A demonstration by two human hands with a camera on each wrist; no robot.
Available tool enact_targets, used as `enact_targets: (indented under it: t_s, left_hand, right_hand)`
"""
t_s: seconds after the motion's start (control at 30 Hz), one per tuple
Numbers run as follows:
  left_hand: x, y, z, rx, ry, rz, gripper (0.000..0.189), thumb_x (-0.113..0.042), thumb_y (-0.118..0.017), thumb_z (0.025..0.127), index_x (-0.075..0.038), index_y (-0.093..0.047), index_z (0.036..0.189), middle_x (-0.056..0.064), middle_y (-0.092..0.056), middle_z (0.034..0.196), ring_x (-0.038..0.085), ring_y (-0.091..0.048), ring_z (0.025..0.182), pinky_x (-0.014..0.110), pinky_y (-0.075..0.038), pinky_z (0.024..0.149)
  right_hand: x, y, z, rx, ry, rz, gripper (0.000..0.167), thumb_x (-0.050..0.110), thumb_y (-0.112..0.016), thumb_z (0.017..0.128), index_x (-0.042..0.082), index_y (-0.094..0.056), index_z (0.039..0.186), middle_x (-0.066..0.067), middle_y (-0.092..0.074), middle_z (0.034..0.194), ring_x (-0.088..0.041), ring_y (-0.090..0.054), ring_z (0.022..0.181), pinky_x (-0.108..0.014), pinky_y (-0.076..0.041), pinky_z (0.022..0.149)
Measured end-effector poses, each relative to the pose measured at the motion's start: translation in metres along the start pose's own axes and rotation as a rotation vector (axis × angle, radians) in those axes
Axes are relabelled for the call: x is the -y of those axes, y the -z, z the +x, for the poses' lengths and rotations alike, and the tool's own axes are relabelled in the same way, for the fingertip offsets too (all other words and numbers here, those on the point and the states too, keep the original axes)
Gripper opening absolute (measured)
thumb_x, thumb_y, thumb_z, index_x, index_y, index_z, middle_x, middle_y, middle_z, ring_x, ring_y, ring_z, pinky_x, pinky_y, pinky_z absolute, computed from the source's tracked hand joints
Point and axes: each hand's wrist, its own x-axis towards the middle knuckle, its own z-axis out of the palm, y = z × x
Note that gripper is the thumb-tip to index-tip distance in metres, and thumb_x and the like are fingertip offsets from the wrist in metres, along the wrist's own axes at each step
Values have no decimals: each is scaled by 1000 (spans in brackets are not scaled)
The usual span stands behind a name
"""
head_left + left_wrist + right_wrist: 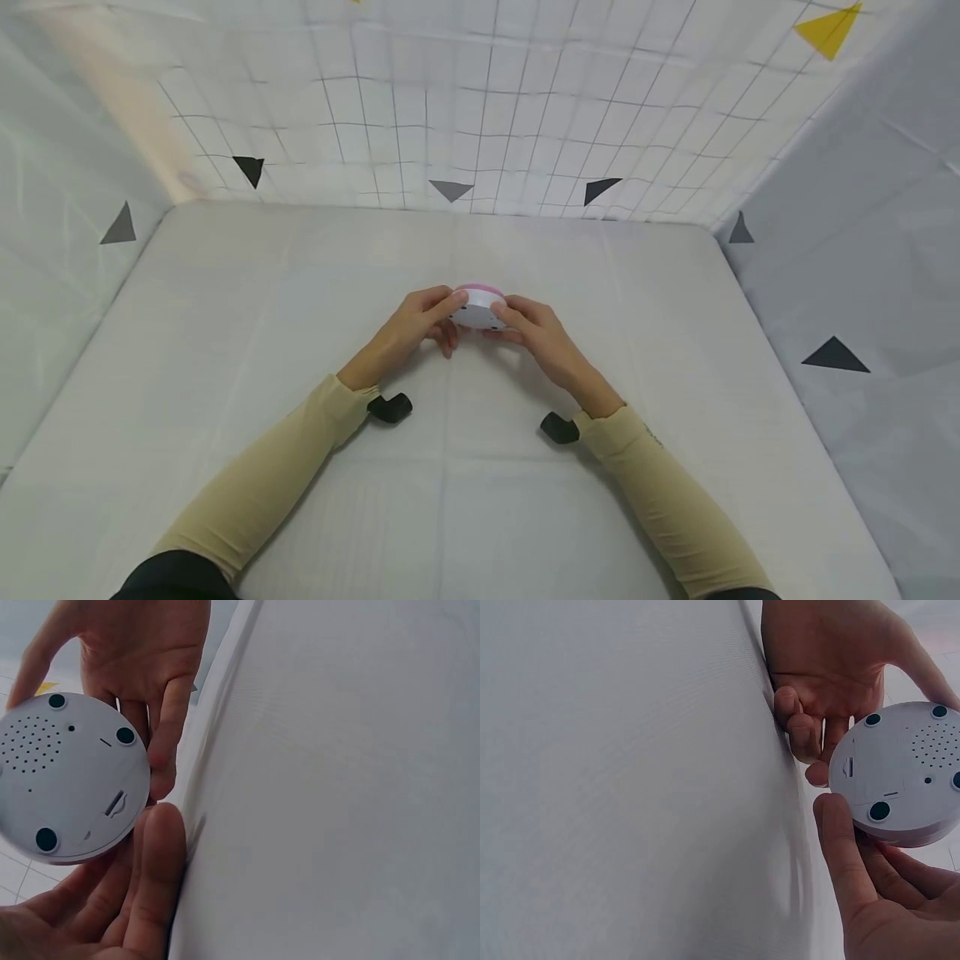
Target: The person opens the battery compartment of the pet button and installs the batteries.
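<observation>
Between both hands is a round white device (477, 315) with a pink upper side, tilted so its underside faces back toward the body. That underside (79, 776) carries dark round feet, a cluster of small speaker holes and a battery cover with a latch. My left hand (418, 318) grips the left edge, thumb on the near side and fingers behind and below. On the opposite edge my right hand (542, 333) holds it likewise, its thumb on the near side. In the right wrist view, right-hand fingers (840, 847) lie along the rim. The top face is mostly hidden.
A white-covered table (450, 500) spreads under the arms. Behind it rises a white grid-lined curtain (480, 108) with dark and yellow triangles; pale sheets (862, 275) hang at the sides. Black wrist mounts (392, 409) stick out from the beige sleeves (277, 467).
</observation>
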Motion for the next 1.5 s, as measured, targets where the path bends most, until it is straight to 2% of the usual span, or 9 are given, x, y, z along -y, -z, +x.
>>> enact_targets:
  t_s: [0.2,0.37,0.63,0.77,0.87,1.0,1.1,1.3,1.5]
  left_hand:
    - [3,4,-1,20,-38,71,41,-51,-60,105,-13,-68,118,23,-70,104,37,-67,77,40,-59,75]
    - [5,9,-2,6,-58,167,41,-59,-63,100,-24,-69,121,11,-74,108,28,-70,96,42,-51,91]
    - [6,14,-1,44,-46,144,42,-51,-72,98,-23,-68,129,9,-78,111,24,-73,107,48,-41,110]
    - [6,16,-1,40,-39,180,48,-49,-77,95,-26,-65,136,-3,-74,124,17,-68,118,48,-42,113]
    - [7,17,1,44,-67,191,52,-44,-82,92,-28,-64,139,-8,-67,134,15,-64,125,46,-44,115]
    - [8,17,2,88,-118,143,59,-33,-87,89,-25,-62,142,-5,-65,139,16,-63,129,41,-45,116]
    - [9,17,2,118,-125,107,63,-27,-89,88,-23,-60,144,-4,-65,140,16,-63,130,39,-47,115]
    - [12,19,3,150,-122,97,72,-21,-92,84,-22,-57,148,-6,-62,144,14,-60,135,35,-47,115]
    - [13,20,4,167,-126,106,75,-18,-92,84,-22,-56,150,-5,-60,148,15,-58,137,39,-45,117]
  right_hand:
    - [-2,2,0,-13,12,-38,51,38,-61,107,2,-58,143,-14,-65,138,-31,-70,121,-36,-54,105]
    - [-3,3,-1,-39,18,-120,55,43,-66,104,7,-59,144,-11,-69,136,-26,-71,121,-38,-52,109]
    - [-6,1,-1,-105,33,-222,55,43,-74,98,15,-62,144,-5,-65,143,-24,-62,134,-47,-46,115]
    - [-8,0,0,-119,51,-232,59,38,-77,97,17,-58,149,-4,-60,150,-25,-57,140,-45,-46,116]
    - [-11,1,2,-103,71,-201,65,32,-81,95,16,-54,152,-3,-58,152,-24,-54,143,-42,-46,116]
    - [-16,2,3,-59,101,-145,69,21,-85,92,14,-52,153,-4,-58,152,-22,-53,144,-39,-46,115]
    - [-19,3,3,-33,123,-137,71,15,-86,90,15,-52,153,-4,-58,151,-21,-52,144,-36,-45,115]
    - [-17,-1,4,-12,159,-172,77,11,-90,85,12,-53,153,-4,-58,152,-19,-51,145,-31,-45,114]
    - [-16,-4,3,-31,166,-243,79,13,-92,83,12,-53,152,-5,-58,152,-21,-53,144,-36,-48,112]
